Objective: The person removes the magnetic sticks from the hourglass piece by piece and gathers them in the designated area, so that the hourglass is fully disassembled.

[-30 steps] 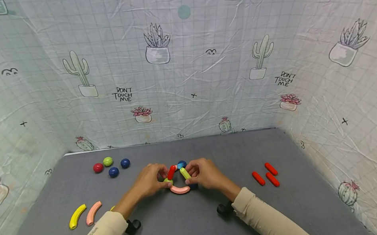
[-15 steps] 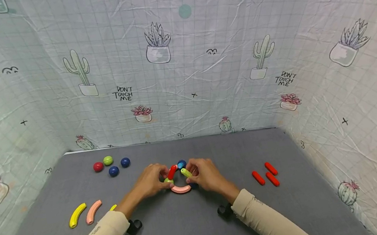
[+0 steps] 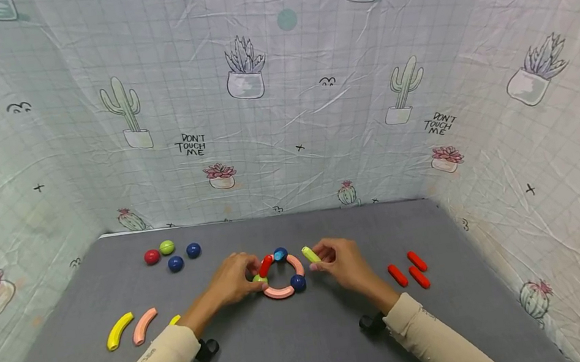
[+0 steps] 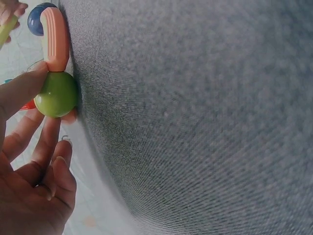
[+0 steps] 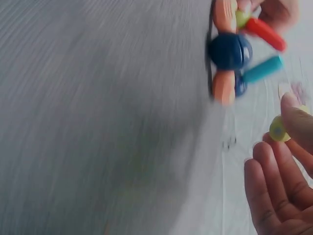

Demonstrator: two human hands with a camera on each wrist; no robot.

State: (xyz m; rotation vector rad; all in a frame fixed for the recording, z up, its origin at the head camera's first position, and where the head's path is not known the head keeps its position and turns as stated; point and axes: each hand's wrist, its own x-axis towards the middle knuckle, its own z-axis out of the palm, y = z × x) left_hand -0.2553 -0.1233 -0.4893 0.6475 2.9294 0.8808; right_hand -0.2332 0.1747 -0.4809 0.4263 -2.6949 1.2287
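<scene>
A ring of pink curved pieces [image 3: 279,292] joined by balls lies mid-table, with a dark blue ball [image 3: 297,283] at its lower right. My left hand [image 3: 235,278] pinches the green ball [image 4: 56,94] on the ring's left side between thumb and fingers. From that ball a red stick [image 3: 265,265] rises at a slant, and a light blue stick [image 5: 263,70] stands out from the ring's far blue ball [image 3: 280,253]. Right of the ring, my right hand [image 3: 341,262] pinches a yellow-green stick [image 3: 310,255], apart from the ring.
Several loose balls, red [image 3: 152,257], green [image 3: 167,247] and blue [image 3: 176,264], lie at the back left. Yellow [image 3: 119,332] and pink [image 3: 145,326] curved pieces lie at the left, another yellow one by the left sleeve. Red sticks [image 3: 397,275] lie at the right.
My right hand has moved right, away from the ring, with the yellow-green stick still pinched. The ring's right side has come into view. My left hand has stayed at the green ball.
</scene>
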